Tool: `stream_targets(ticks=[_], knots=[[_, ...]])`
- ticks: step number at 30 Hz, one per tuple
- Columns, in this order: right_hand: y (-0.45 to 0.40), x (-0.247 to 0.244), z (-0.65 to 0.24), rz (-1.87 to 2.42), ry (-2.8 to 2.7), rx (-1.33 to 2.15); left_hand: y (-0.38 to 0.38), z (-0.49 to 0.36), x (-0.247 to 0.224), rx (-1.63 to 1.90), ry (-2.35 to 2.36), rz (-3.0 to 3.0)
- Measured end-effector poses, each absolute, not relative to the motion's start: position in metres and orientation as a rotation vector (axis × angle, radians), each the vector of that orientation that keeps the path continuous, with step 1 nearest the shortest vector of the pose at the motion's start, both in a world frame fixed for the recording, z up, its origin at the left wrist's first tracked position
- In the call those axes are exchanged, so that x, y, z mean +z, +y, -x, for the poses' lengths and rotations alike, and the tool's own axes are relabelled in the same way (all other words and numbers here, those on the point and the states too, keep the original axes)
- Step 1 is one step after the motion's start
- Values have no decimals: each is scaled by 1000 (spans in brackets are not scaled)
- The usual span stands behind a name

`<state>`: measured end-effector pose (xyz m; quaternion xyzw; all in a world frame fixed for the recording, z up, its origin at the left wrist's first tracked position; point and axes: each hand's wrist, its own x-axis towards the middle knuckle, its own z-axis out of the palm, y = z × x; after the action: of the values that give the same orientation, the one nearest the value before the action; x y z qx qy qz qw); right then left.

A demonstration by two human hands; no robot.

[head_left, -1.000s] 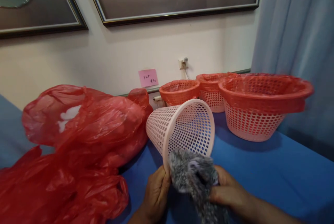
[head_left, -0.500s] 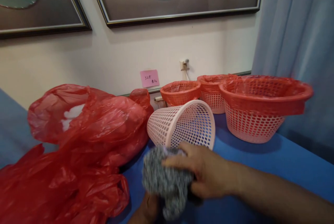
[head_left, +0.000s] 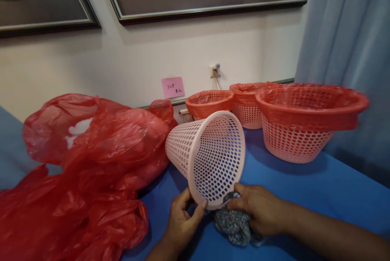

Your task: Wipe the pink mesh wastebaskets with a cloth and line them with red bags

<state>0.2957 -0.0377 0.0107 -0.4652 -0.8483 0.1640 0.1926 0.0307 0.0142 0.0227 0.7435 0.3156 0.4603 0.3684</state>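
A pale pink perforated plastic basket (head_left: 181, 143) lies on its side on the blue table, its round mouth facing me. My left hand (head_left: 183, 220) pinches the lower left of its rim, thumb over the edge and fingers beneath. In my right hand (head_left: 258, 208) is a bunched grey speckled cloth (head_left: 233, 224), gripped against the lower right part of the rim. The far side of the cloth and some fingertips of my right hand are hidden.
Crumpled red plastic bags (head_left: 91, 163) fill the left side. Behind to the right stand a large basket (head_left: 295, 143) and two smaller baskets (head_left: 248, 111), lined with red bags. A pink note (head_left: 173, 87) and a wall socket (head_left: 214, 71) are on the wall.
My left hand has come out from under the cloth onto the basket rim. My right hand has moved the cloth right and down to the rim. The basket's mouth has tilted slightly toward me.
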Motion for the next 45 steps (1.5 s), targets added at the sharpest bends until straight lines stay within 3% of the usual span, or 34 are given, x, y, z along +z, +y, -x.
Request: stream_targets(ticks=[6,14,18,21,27,32,34,39,45], knots=[[-30,19,-315,1467,-2255,528,17,-31,24,1288,914,-1827],[2,4,-368,2024,-1819,165,20,-23,23,1294,1001,-1961],[5,3,-372,1823,-1441,-82,20,-23,19,1252,973,-2056],[8,7,-351,1586,-1475,-122,20,-24,21,1260,960,-2082],[20,-4,-293,1914,-1737,319,18,-28,27,1240,870,-2097],[-2,-12,-233,1252,-1525,1101,17,-29,29,1203,833,-2057],[-9,-7,-215,1061,-1436,1234,16,-27,30,1250,838,-2041],[3,9,-233,1454,-1875,674,15,-24,33,1389,875,-2015],[31,9,-290,1957,-1811,280,19,-20,32,1443,923,-1893]])
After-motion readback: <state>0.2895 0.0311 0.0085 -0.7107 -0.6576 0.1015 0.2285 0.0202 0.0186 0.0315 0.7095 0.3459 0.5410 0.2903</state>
